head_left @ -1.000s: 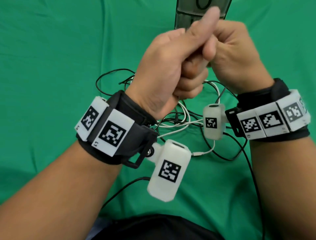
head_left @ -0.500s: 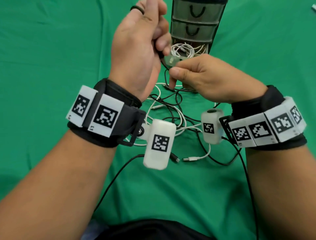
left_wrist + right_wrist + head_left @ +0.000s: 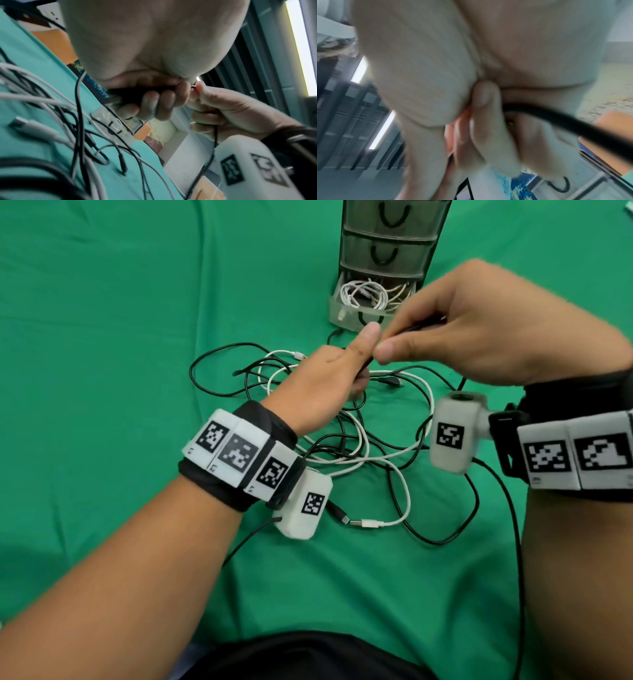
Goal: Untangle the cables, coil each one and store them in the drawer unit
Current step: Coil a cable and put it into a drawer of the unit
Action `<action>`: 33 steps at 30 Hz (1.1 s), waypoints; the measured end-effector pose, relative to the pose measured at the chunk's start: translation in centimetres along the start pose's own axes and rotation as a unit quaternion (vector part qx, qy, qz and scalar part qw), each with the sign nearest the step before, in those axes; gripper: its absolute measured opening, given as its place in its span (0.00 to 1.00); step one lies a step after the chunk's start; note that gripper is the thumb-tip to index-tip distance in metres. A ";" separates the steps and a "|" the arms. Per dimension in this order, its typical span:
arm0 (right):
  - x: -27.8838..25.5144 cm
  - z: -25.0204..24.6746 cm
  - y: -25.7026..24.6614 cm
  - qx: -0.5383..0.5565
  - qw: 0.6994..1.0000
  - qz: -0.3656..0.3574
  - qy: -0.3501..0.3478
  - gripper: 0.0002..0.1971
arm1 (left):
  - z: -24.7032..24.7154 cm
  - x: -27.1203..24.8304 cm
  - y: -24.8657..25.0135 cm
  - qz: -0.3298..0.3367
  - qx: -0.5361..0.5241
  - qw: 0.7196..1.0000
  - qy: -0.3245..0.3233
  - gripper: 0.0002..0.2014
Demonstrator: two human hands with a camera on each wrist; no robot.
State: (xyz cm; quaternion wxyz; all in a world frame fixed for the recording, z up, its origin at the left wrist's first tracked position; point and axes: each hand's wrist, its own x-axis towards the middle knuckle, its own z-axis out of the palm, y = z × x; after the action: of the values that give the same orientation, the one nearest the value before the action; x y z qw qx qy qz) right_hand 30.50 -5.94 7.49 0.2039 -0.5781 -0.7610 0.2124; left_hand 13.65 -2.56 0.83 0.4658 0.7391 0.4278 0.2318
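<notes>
Inside bottom drawer [image 3: 346, 314] of drawer unit [image 3: 387, 244]: white cable coil [image 3: 364, 294].

Recording setup: green cloth [image 3: 102, 337] covering the table.

text: none legible | wrist bands [image 3: 239, 453]: black-and-white square code markers only, no letters or numbers

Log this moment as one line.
left hand: holds black cable | right hand: pinches it | bottom drawer: open, white cable inside
</notes>
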 end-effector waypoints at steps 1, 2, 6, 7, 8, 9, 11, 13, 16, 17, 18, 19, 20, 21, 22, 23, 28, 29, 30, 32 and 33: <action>0.0 0.0 0.2 0.011 1.000 0.001 0.024 0.07 | 0.2 -0.3 0.1 0.006 -0.054 0.998 -0.013 0.31; 0.1 0.1 0.4 0.028 0.999 0.001 0.043 0.09 | 0.3 -0.4 0.2 0.009 -0.106 0.994 -0.021 0.30; 0.7 1.1 -0.1 0.121 0.987 -0.001 0.106 0.11 | 0.2 -0.7 0.6 0.026 -0.276 0.958 -0.076 0.32; 0.9 1.4 -0.1 0.135 0.983 -0.005 0.123 0.11 | 0.0 -0.9 0.7 0.032 -0.307 0.947 -0.088 0.32; 1.3 1.8 -0.1 0.149 0.978 -0.010 0.142 0.12 | -0.1 -1.0 0.8 0.036 -0.330 0.939 -0.095 0.32; 1.6 2.2 0.1 0.161 0.974 -0.013 0.160 0.12 | -0.3 -1.2 1.0 0.045 -0.343 0.933 -0.102 0.31; 2.3 2.8 0.3 0.169 0.970 -0.016 0.174 0.13 | -0.4 -1.6 1.5 0.069 -0.355 0.925 -0.113 0.31; 2.8 3.4 0.7 0.144 0.977 -0.011 0.156 0.12 | -0.5 -1.8 2.2 0.097 -0.369 0.918 -0.106 0.30; 3.2 4.2 0.9 0.092 0.991 0.002 0.102 0.14 | -1.3 -1.6 3.4 0.140 -0.391 0.908 -0.051 0.25; 3.2 4.4 0.8 0.087 0.993 0.004 0.085 0.15 | -1.7 -1.5 3.7 0.152 -0.400 0.903 -0.033 0.23; 3.3 4.6 0.6 0.089 0.993 0.003 0.074 0.16 | -2.1 -1.3 4.0 0.160 -0.412 0.897 -0.020 0.21; 3.3 4.8 0.2 0.093 0.994 0.003 0.063 0.16 | -2.6 -1.1 4.3 0.165 -0.426 0.889 -0.009 0.20; 3.3 4.9 -0.1 0.090 0.995 0.002 0.054 0.17 | -2.9 -0.8 4.6 0.167 -0.438 0.883 0.000 0.19; 3.3 5.0 -0.4 0.077 0.996 0.005 0.044 0.17 | -3.3 -0.6 4.8 0.168 -0.447 0.879 0.011 0.19; 3.3 5.1 -0.6 0.065 0.997 0.008 0.037 0.18 | -3.5 -0.3 4.8 0.168 -0.451 0.876 0.024 0.18; 3.2 5.1 -0.8 0.061 0.998 0.011 0.034 0.19 | -3.6 -0.1 4.9 0.169 -0.452 0.875 0.039 0.17; 2.9 5.0 -1.2 0.031 0.999 0.022 -0.002 0.18 | -3.9 1.3 4.1 0.180 -0.362 0.901 0.156 0.09; 2.7 4.9 -1.3 0.012 0.999 0.019 -0.024 0.18 | -4.0 1.6 3.8 0.173 -0.307 0.918 0.185 0.08; 2.5 4.7 -1.4 -0.006 0.999 0.013 -0.046 0.17 | -4.1 1.8 3.3 0.159 -0.243 0.935 0.204 0.08; 2.1 4.3 -1.7 -0.027 0.997 0.004 -0.075 0.15 | -4.3 2.0 2.3 0.118 -0.121 0.963 0.208 0.11; 1.8 3.9 -2.0 -0.025 0.996 0.002 -0.080 0.15 | -4.3 2.0 1.8 0.100 -0.068 0.974 0.191 0.13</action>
State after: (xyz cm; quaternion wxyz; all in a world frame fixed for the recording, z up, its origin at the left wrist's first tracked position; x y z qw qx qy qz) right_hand 26.32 -5.00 5.45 0.1276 -0.5656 -0.7790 0.2388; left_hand 12.21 0.88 4.29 0.3990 0.6866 0.4161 0.4430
